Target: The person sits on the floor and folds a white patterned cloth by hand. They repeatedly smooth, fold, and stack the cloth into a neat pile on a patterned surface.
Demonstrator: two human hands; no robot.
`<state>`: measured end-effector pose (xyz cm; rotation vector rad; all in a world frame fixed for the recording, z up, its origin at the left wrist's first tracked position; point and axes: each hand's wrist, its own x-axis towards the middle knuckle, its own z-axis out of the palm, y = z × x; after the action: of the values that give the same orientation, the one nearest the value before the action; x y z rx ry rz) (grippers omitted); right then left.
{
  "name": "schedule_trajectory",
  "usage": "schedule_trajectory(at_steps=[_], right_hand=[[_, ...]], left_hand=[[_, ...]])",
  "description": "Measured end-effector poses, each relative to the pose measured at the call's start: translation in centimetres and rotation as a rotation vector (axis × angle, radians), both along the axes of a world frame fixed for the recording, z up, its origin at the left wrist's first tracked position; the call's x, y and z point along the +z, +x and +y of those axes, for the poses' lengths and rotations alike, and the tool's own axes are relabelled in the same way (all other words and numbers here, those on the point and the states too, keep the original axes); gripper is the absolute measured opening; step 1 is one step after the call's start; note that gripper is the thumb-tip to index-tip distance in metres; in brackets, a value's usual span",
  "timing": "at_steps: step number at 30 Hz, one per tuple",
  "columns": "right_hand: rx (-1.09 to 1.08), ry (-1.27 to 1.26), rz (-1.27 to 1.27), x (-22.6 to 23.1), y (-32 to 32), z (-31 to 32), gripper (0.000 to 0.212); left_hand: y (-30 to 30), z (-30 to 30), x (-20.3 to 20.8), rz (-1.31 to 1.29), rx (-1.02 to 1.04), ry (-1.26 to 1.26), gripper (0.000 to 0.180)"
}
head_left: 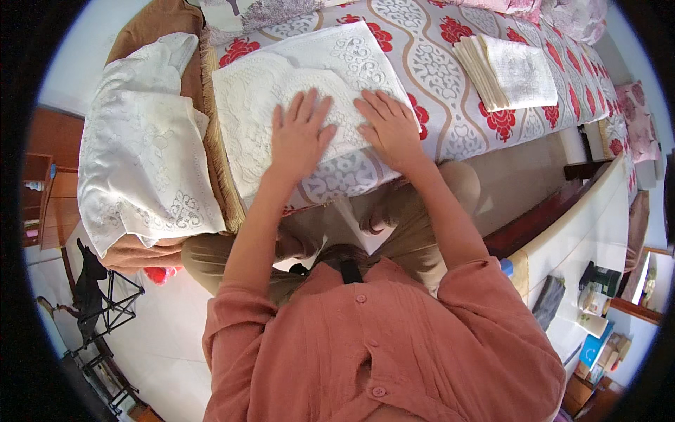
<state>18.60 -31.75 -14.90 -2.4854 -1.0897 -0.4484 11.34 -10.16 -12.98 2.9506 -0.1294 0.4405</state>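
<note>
A white lace-trimmed cloth (256, 88) lies folded and spread on the patterned sofa cover in front of me. My left hand (300, 137) rests flat on it near its middle, fingers spread. Toward its right edge, my right hand (390, 130) also lies on the cloth, palm down with the fingers stretched out. Neither hand grips anything. Cut-out embroidery (365, 56) shows at the cloth's far right corner.
Another white embroidered cloth (151, 148) drapes over the brown sofa arm (148, 42) at left. A folded stack of cream cloths (510, 74) sits to the right on the red-flowered sofa cover (443, 77). A black folding frame (105, 302) stands on the floor at lower left.
</note>
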Motion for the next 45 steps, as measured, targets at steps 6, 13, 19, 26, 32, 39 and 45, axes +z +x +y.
schedule_trajectory(at_steps=[6, 13, 19, 26, 32, 39, 45], right_hand=[[-0.062, -0.030, 0.078, 0.7, -0.7, 0.6, 0.048], [-0.057, -0.041, 0.124, 0.6, -0.5, 0.6, 0.049], [-0.051, -0.023, 0.120, 0.6, -0.6, 0.7, 0.050], [-0.028, 0.069, 0.152, 0.3, -0.3, 0.3, 0.049], [-0.179, 0.913, 0.609, -2.2, 2.3, -4.1, 0.038], [-0.424, 0.644, 0.914, 1.4, 0.7, -5.7, 0.038], [-0.291, 0.747, 0.857, 2.3, 3.6, -7.8, 0.042]], left_hand=[[5.3, 6.6, -1.1, 0.035, 0.090, 0.079, 0.059], [7.8, 10.4, -1.7, -0.021, 0.193, 0.091, 0.056], [5.5, 14.0, -2.1, 0.008, 0.276, 0.107, 0.054], [-0.3, 15.6, -3.1, -0.165, 0.323, -0.430, 0.057], [-9.9, 11.1, -1.0, -0.063, 0.513, -1.390, 0.063], [-10.6, 10.0, 1.3, 0.032, 0.386, -1.426, 0.059], [-12.4, 7.2, 1.1, 0.118, 0.394, -1.273, 0.051]])
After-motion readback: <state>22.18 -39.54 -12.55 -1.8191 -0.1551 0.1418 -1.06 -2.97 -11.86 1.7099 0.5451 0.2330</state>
